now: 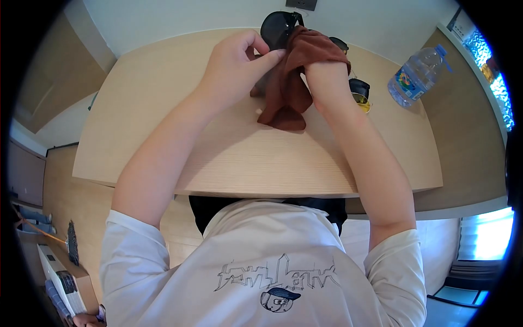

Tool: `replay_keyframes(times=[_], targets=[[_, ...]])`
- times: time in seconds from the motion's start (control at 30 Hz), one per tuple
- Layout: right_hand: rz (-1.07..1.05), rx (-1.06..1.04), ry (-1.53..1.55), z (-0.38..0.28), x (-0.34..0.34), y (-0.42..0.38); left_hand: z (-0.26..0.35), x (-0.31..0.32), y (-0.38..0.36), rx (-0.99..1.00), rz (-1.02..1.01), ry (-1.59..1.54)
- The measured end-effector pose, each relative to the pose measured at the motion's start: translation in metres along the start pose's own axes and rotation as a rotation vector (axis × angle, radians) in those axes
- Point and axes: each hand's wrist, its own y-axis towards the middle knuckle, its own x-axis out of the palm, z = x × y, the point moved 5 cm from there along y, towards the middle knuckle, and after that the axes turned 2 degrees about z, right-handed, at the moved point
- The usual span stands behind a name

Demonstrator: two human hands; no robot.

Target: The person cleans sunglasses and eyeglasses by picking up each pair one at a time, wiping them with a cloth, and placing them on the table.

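A pair of dark sunglasses [277, 30] is held up over the far part of the table, one large lens showing. My left hand [235, 61] is closed on its lower edge, thumb and index finger pinching close to the lens. A brown cloth [312, 48] drapes over my right hand [327, 82] and hides its fingers. The cloth lies against the sunglasses, covering part of them, and its loose end hangs down to the tabletop.
Behind my right hand, another dark lens [339, 43] shows. Further right are dark glasses [359, 86] and yellow-tinted glasses [362, 102]. A clear water bottle [413, 79] stands on the wooden table [267, 169] at the right. A wall socket [301, 4] is at the back.
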Motion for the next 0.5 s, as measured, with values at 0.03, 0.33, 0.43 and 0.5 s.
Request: replay_keyframes(times=[0.03,0.33,0.43,0.5], targets=[[0.003,-0.039,-0.007,0.001,0.000,0.002,0.001,-0.001,0.000,0.000,-0.001,0.000],[0.201,-0.244,-0.358,-0.012,-0.021,0.008,0.008,-0.017,0.002,-0.059,0.124,0.005],[0.376,0.076,0.262,-0.003,-0.032,0.013,-0.008,-0.027,0.013,-0.093,0.193,-0.051],[0.436,0.521,1.072,0.021,-0.021,0.009,-0.014,-0.026,0.016,-0.095,0.181,-0.155]])
